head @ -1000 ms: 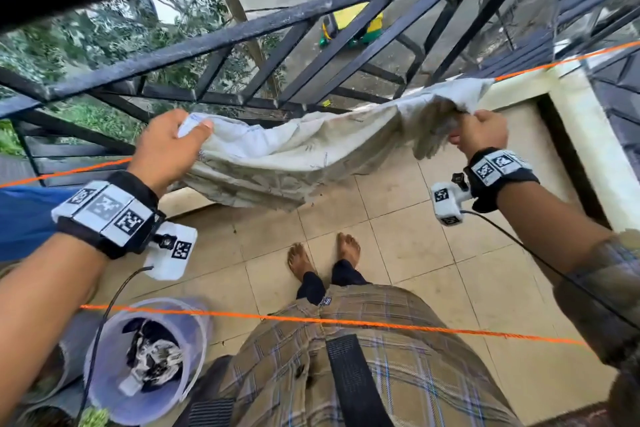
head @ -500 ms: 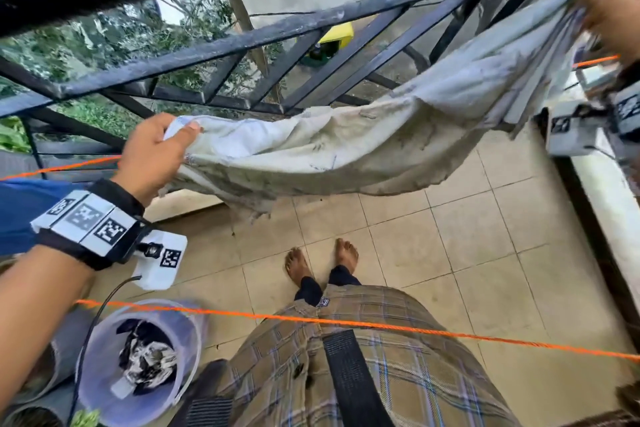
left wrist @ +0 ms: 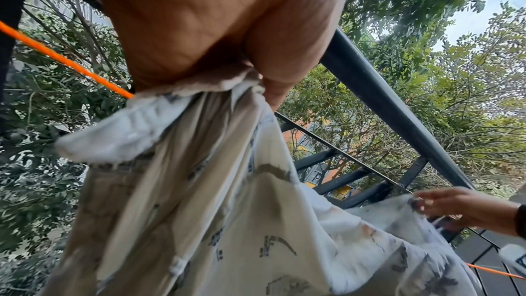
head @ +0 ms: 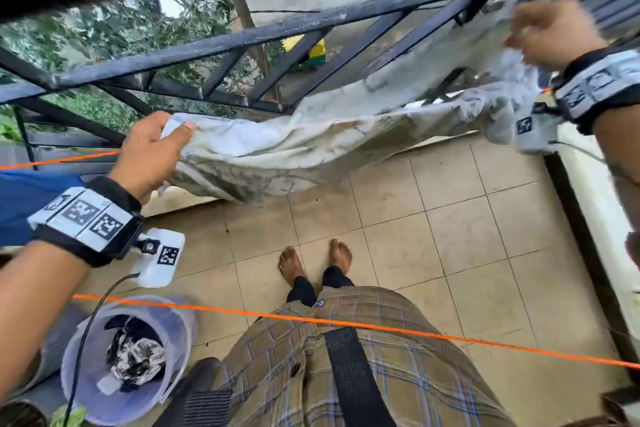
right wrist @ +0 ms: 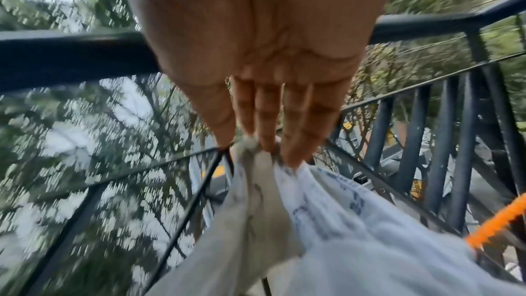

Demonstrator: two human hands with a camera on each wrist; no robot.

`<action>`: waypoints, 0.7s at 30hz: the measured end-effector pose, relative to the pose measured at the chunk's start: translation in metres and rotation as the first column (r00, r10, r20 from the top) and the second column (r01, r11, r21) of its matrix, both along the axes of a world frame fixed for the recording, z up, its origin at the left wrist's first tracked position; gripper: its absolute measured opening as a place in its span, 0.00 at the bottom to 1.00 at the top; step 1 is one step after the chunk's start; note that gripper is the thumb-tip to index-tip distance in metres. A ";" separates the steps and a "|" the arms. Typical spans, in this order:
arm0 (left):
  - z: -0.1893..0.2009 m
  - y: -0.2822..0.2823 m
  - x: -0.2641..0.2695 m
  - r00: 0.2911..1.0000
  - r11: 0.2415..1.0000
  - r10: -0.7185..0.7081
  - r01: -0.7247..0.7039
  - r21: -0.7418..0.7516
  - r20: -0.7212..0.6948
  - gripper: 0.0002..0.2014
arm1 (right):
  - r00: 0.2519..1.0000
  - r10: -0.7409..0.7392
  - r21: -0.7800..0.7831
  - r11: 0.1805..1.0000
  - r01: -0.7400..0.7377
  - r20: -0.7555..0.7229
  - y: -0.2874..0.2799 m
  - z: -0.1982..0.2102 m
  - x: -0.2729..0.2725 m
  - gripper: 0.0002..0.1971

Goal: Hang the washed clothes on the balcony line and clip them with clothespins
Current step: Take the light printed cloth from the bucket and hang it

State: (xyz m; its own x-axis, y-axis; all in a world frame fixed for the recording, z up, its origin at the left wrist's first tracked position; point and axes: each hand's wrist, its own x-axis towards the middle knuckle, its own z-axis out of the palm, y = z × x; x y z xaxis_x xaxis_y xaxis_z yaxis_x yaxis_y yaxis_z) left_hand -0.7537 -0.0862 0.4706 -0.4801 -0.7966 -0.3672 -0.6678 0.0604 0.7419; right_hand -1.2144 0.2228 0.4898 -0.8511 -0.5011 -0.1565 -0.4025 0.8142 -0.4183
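An off-white printed cloth (head: 329, 135) hangs stretched between my two hands in front of the black railing. My left hand (head: 149, 156) grips its left end, thumb on top; the left wrist view shows the cloth (left wrist: 227, 211) bunched under that hand (left wrist: 227, 30). My right hand (head: 554, 31), blurred, holds the right end high. In the right wrist view its fingertips (right wrist: 267, 141) pinch the cloth (right wrist: 327, 233). The far orange line (head: 59, 159) runs along behind the cloth. Whether the cloth lies on the line I cannot tell. No clothespins show.
A second orange line (head: 381, 328) crosses at waist height. A purple bucket (head: 104, 406) with more clothes stands at the lower left. A blue garment (head: 27, 201) hangs on the far line at left. A low white wall (head: 595, 211) bounds the tiled floor on the right.
My right hand swung up and out to the right, pulling the cloth from a sagging bundle into a long stretch. The left hand kept its grip in nearly the same place.
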 end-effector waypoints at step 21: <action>-0.013 0.006 -0.016 0.997 0.999 -0.037 0.037 0.001 0.063 0.16 | 0.866 -0.393 -0.209 0.860 0.465 0.308 0.094 -0.107 0.062 0.39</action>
